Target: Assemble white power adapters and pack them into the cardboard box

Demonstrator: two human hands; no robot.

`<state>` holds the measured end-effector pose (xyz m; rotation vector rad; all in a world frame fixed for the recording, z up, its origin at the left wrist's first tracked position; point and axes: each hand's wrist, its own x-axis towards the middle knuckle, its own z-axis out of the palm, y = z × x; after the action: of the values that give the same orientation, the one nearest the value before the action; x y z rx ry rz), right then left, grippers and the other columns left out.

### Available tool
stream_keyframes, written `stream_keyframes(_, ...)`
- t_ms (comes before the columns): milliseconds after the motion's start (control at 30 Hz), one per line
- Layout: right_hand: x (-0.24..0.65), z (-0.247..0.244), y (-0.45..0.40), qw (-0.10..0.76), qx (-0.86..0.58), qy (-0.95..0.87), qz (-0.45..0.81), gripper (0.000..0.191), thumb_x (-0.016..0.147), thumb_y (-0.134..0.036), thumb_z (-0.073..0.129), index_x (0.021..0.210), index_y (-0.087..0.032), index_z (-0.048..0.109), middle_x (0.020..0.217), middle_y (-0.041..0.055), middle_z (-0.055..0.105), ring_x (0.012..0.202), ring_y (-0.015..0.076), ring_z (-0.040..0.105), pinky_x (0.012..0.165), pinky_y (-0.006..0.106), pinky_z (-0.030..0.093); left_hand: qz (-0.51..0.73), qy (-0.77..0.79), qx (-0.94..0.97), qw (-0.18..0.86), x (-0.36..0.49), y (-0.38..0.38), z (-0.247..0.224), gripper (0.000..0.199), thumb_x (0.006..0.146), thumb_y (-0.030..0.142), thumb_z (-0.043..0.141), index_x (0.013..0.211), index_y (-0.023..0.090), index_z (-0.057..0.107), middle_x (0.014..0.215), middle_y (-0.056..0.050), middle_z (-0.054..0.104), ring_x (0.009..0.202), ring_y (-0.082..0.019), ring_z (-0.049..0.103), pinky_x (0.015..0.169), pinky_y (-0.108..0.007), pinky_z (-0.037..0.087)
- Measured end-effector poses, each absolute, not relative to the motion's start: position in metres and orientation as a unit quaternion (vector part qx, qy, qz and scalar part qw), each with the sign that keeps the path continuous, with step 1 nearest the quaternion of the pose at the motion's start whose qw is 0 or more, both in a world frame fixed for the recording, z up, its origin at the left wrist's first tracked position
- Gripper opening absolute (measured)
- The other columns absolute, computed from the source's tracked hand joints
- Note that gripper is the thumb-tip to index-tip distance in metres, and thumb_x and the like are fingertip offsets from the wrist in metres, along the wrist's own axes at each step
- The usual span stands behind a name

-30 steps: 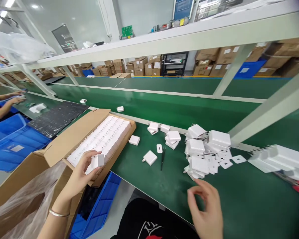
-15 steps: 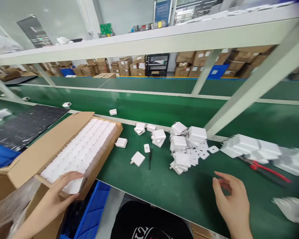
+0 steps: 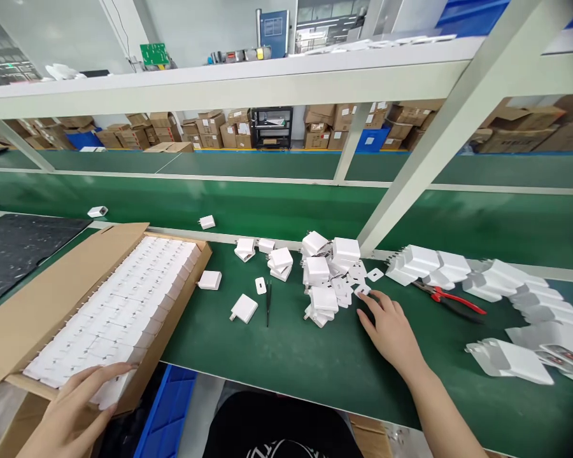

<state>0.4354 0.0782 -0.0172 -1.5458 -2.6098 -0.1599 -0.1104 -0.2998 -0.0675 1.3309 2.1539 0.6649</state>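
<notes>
From my end, I see the long green worktable (image 3: 277, 356) with, on its left, the open brown cardboard box (image 3: 181, 302) of packed white plastic blocks; at the box's near right corner the left hand (image 3: 71, 413) has curled fingers and thumb on one white rectangular block (image 3: 112, 389), though I cannot tell whether it grips. The right hand (image 3: 386, 327), moderately wide, reaches the thin white slotted plate (image 3: 361, 290) beside the pile's right edge. I judge this as seating and reaching; handling that plate calls for a fine fingertip pinch.

Tweezers (image 3: 268, 304) between carton (image 3: 186, 286) and pliers (image 3: 451, 299) on table (image 3: 286, 362).
</notes>
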Motion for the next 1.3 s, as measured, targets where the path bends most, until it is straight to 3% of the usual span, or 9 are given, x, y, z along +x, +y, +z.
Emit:
stream_keyframes(167, 0.452, -0.017, 0.040, 0.107, -0.495, -0.862, -0.019, 0.042, 0.107, -0.057, 0.042, 0.107, -0.020, 0.060, 0.131, 0.0161, 0.066, 0.113, 0.0335, 0.065, 0.091, 0.047, 0.052, 0.166, 0.826, 0.531, 0.090, -0.087, -0.280, -0.055, 0.032, 0.091, 0.056, 0.060, 0.106, 0.034, 0.078, 0.126, -0.011, 0.069, 0.114, -0.043, 0.061, 0.093, -0.067, 0.053)
stream_keyframes(300, 0.451, -0.016, 0.017, 0.151, -0.511, -0.846, -0.004, 0.044, 0.106, -0.064, 0.044, 0.089, -0.024, 0.051, 0.127, 0.0135, 0.067, 0.109, 0.0302, 0.067, 0.084, 0.042, 0.052, 0.218, 0.836, 0.500, -0.058, -0.041, -0.236, -0.032, 0.021, 0.097, 0.043, 0.057, 0.101, 0.029, 0.072, 0.116, -0.014, 0.063, 0.107, -0.041, 0.060, 0.098, -0.067, 0.045)
stream_keyframes(400, 0.441, -0.016, 0.016, 0.172, -0.559, -0.809, -0.058, 0.056, 0.100, -0.078, 0.041, 0.087, -0.024, 0.048, 0.109, 0.0162, 0.065, 0.099, 0.0323, 0.065, 0.080, 0.043, 0.051, 0.332, 0.767, 0.549, 0.010, 0.008, -0.180, -0.030, 0.016, 0.099, 0.033, 0.057, 0.113, 0.028, 0.063, 0.111, -0.010, 0.063, 0.104, -0.032, 0.064, 0.093, -0.050, 0.051)
stream_keyframes(500, 0.432, -0.017, 0.019, 0.158, -0.594, -0.784, -0.087, 0.067, 0.097, -0.085, 0.034, 0.098, -0.021, 0.053, 0.096, 0.0145, 0.062, 0.088, 0.0322, 0.062, 0.075, 0.044, 0.050, 0.303, 0.764, 0.568, 0.048, 0.052, -0.121, -0.047, 0.042, 0.098, 0.045, 0.062, 0.131, 0.020, 0.056, 0.124, -0.016, 0.063, 0.113, -0.036, 0.062, 0.091, -0.049, 0.051)
stream_keyframes(567, 0.429, -0.017, 0.020, 0.153, -0.595, -0.787, -0.056, 0.066, 0.101, -0.079, 0.029, 0.105, -0.020, 0.056, 0.096, 0.0135, 0.064, 0.087, 0.0306, 0.063, 0.072, 0.041, 0.050, 0.269, 0.778, 0.562, 0.082, 0.071, -0.091, -0.061, 0.052, 0.094, 0.050, 0.066, 0.132, 0.015, 0.055, 0.124, -0.018, 0.063, 0.112, -0.038, 0.062, 0.088, -0.049, 0.051)
stream_keyframes(733, 0.440, -0.016, 0.018, 0.174, -0.609, -0.774, 0.001, 0.064, 0.103, -0.075, 0.033, 0.121, -0.019, 0.060, 0.097, 0.0112, 0.069, 0.086, 0.0277, 0.067, 0.070, 0.037, 0.052, 0.266, 0.774, 0.553, 0.154, 0.073, -0.055, -0.075, 0.032, 0.093, 0.035, 0.066, 0.117, 0.017, 0.056, 0.113, -0.014, 0.067, 0.105, -0.034, 0.065, 0.087, -0.044, 0.052)
stream_keyframes(967, 0.454, -0.027, 0.019, 0.204, -0.637, -0.743, -0.001, 0.044, 0.108, -0.056, 0.035, 0.119, -0.021, 0.061, 0.106, 0.0109, 0.074, 0.079, 0.0263, 0.071, 0.065, 0.037, 0.052, 0.299, 0.816, 0.462, 0.176, 0.003, 0.052, -0.058, 0.053, 0.097, 0.031, 0.057, 0.140, 0.011, 0.032, 0.124, -0.019, 0.065, 0.108, -0.028, 0.070, 0.085, -0.034, 0.054)
stream_keyframes(1133, 0.448, -0.030, 0.027, 0.210, -0.567, -0.793, -0.073, 0.036, 0.105, -0.047, 0.043, 0.122, -0.018, 0.056, 0.118, 0.0182, 0.066, 0.108, 0.0356, 0.065, 0.089, 0.050, 0.055, 0.243, 0.822, 0.479, 0.189, -0.034, 0.164, -0.049, 0.045, 0.092, 0.029, 0.067, 0.130, 0.012, 0.049, 0.125, -0.019, 0.066, 0.112, -0.029, 0.067, 0.091, -0.036, 0.052)
stream_keyframes(1300, 0.448, -0.030, 0.030, 0.204, -0.556, -0.803, -0.077, 0.025, 0.105, -0.043, 0.048, 0.116, -0.021, 0.056, 0.114, 0.0153, 0.064, 0.098, 0.0327, 0.064, 0.084, 0.050, 0.055, 0.183, 0.780, 0.557, 0.216, -0.020, 0.220, -0.051, 0.040, 0.096, 0.041, 0.069, 0.124, 0.014, 0.062, 0.124, -0.012, 0.065, 0.111, -0.025, 0.064, 0.098, -0.045, 0.053)
